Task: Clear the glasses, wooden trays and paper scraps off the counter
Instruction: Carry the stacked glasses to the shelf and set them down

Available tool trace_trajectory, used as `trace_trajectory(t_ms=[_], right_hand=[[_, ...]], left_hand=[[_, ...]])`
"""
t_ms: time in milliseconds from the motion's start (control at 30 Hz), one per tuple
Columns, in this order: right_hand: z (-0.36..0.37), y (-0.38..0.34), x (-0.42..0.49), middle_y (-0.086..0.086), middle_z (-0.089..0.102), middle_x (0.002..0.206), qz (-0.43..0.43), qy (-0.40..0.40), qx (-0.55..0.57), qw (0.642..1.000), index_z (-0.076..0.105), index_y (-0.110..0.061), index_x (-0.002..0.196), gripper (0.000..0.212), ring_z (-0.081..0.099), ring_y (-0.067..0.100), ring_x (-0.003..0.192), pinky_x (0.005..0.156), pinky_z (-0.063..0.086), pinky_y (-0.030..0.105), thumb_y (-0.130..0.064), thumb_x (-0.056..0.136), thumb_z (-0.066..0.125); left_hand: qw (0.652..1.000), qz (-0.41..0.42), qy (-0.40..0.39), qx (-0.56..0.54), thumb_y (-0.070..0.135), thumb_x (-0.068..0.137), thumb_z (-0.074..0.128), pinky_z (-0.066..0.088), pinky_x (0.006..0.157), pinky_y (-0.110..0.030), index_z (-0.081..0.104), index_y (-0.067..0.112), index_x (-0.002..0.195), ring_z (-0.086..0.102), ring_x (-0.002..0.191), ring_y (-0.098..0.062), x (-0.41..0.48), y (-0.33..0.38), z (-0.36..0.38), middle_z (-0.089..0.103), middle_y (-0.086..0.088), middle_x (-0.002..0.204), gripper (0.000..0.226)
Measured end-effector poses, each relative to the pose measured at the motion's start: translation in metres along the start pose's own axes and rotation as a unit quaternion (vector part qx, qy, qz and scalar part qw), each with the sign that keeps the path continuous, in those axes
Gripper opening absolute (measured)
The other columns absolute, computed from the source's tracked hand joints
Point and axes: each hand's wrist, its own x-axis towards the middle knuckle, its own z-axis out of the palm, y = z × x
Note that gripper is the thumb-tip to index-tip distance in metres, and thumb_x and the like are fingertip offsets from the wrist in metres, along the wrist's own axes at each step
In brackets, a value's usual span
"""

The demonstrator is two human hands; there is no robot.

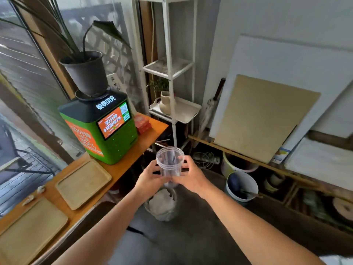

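Head: glass btw. hands (upright)

— What colour is the glass?
— None. It is clear, and the dark grey floor shows through it.
— And the table?
— Warm orange-brown. The farther wooden tray and the nearer wooden tray are pale straw, and the paper scraps are white.
— The power-bank station?
— Bright green body, black top with white characters, and orange panels with white lettering on the screen and side.
— Anything else?
— Black plant pot with dark green leaves. Red-orange boxes. White shelf frame, cream vase, tan board. The bucket is white-rimmed and dark blue inside.
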Motion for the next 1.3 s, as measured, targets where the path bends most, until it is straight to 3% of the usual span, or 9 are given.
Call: trace_trajectory(t_ms=[133,300,533,700,833,967,1067,1300], right_hand=[[-0.022,0.012,0.000,-0.006,0.061,0.121,0.009,0.013,0.012,1.000,0.044,-0.036,0.131,0.085,0.064,0.013,0.107,0.093,0.056,0.042,-0.045,0.061,0.092],[-0.038,0.019,0.012,-0.008,0.060,0.123,0.022,0.023,0.015,0.999,0.042,-0.040,0.132,0.091,0.065,0.009,0.105,0.089,0.057,0.034,-0.055,0.057,0.090],[-0.061,0.020,0.050,-0.008,0.061,0.125,0.039,0.047,0.002,0.998,0.041,-0.040,0.134,0.098,0.067,0.006,0.100,0.088,0.057,0.035,-0.064,0.051,0.087],[-0.087,0.006,0.094,-0.016,0.058,0.115,0.040,0.072,-0.009,0.997,0.039,-0.047,0.128,0.086,0.063,-0.002,0.093,0.071,0.050,0.018,-0.060,0.057,0.087],[-0.101,-0.009,0.140,-0.012,0.058,0.120,0.037,0.085,-0.007,0.996,0.040,-0.044,0.132,0.088,0.064,0.008,0.102,0.085,0.054,0.030,-0.055,0.060,0.089],[-0.108,-0.017,0.175,-0.012,0.057,0.119,0.040,0.093,-0.011,0.995,0.039,-0.045,0.130,0.083,0.063,0.009,0.105,0.083,0.052,0.028,-0.049,0.064,0.088],[-0.112,-0.018,0.196,-0.012,0.057,0.120,0.053,0.103,-0.014,0.993,0.039,-0.043,0.132,0.083,0.064,0.010,0.104,0.091,0.054,0.035,-0.046,0.065,0.088],[-0.118,-0.015,0.230,-0.008,0.059,0.126,0.066,0.106,-0.027,0.992,0.039,-0.039,0.136,0.084,0.064,0.009,0.104,0.093,0.053,0.038,-0.042,0.068,0.087]], left_hand=[[1.000,-0.007,-0.018,0.007,0.018,0.074,0.086,0.060,0.068,-0.028,0.053,0.033,0.131,0.072,0.092,-0.013,0.011,0.009,0.020,0.065,0.005,0.116,0.068],[0.999,-0.012,-0.040,0.018,0.017,0.074,0.086,0.061,0.081,-0.041,0.052,0.031,0.133,0.070,0.099,-0.021,0.036,0.015,0.030,0.065,0.001,0.117,0.070],[0.998,-0.008,-0.068,-0.005,0.017,0.077,0.082,0.057,0.077,-0.029,0.052,0.039,0.129,0.072,0.094,-0.013,0.088,0.021,0.043,0.066,0.004,0.114,0.065],[0.996,-0.001,-0.085,-0.001,0.017,0.076,0.082,0.055,0.081,-0.035,0.055,0.034,0.129,0.070,0.096,-0.020,0.143,0.044,0.048,0.067,0.001,0.114,0.062],[0.995,0.011,-0.095,-0.005,0.019,0.075,0.083,0.055,0.076,-0.030,0.056,0.035,0.127,0.069,0.096,-0.017,0.190,0.064,0.040,0.068,0.003,0.111,0.061],[0.994,0.016,-0.106,0.001,0.019,0.077,0.082,0.052,0.071,-0.023,0.056,0.035,0.124,0.069,0.092,-0.014,0.227,0.075,0.031,0.069,0.004,0.106,0.057],[0.993,0.018,-0.119,0.014,0.020,0.078,0.080,0.055,0.079,-0.030,0.054,0.034,0.127,0.068,0.095,-0.014,0.250,0.080,0.026,0.067,0.004,0.109,0.058],[0.991,0.000,-0.132,0.016,0.023,0.077,0.081,0.055,0.090,-0.040,0.050,0.036,0.131,0.065,0.102,-0.018,0.289,0.080,0.025,0.063,0.004,0.116,0.064]])
